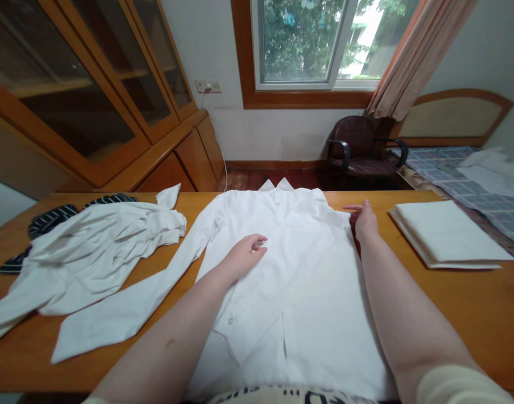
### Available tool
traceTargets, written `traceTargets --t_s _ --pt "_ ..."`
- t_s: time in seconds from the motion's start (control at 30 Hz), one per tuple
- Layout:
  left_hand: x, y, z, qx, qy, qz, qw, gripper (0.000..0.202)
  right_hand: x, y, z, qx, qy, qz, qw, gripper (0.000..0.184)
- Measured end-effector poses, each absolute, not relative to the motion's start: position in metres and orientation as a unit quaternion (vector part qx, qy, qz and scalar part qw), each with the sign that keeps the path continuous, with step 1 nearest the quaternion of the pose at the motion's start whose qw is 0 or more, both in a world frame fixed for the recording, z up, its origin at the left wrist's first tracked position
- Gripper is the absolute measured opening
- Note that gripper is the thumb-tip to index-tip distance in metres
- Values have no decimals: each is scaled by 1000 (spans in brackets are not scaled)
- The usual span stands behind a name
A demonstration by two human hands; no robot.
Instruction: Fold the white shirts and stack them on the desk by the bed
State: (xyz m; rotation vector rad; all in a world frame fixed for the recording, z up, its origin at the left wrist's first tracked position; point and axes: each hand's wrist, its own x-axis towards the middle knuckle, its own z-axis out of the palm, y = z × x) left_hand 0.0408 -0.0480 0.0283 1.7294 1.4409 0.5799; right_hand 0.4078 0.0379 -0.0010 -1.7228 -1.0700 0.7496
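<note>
A white button-up shirt lies front up on the wooden table, its collar pointing to the far edge. Its sleeve on the left stretches out toward the near left; the other sleeve does not show at full length. My left hand is over the middle of the shirt front, fingers loosely bent and apart, with nothing visible in it. At the shirt's right edge, below the shoulder, my right hand is beside the white cloth with its fingers spread. Whether it touches the cloth is hard to tell.
On the left lie a crumpled white garment and a dark striped cloth. A stack of folded white cloth sits on the right of the wooden table. Beyond are an armchair, a bed and a glass-door cabinet.
</note>
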Motion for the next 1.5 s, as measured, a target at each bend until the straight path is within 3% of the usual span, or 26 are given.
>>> traceTargets --t_s 0.3,0.6,0.8,1.2,1.4,1.5 --pt "30 -51 44 700 547 142 437 36 400 26 17 -733 -480 323 357 31" --pt "12 -42 58 689 507 20 518 31 395 28 18 -733 -485 318 356 27" --pt "11 -43 53 700 433 -69 563 34 394 25 24 -735 -510 329 301 27" --pt "8 -37 44 653 423 29 628 44 405 34 13 -773 -546 226 231 17" --pt "14 -42 50 641 450 34 621 43 402 31 22 -766 -581 226 156 37" --pt "12 -44 50 623 456 34 635 46 400 27 25 -764 -592 227 117 38"
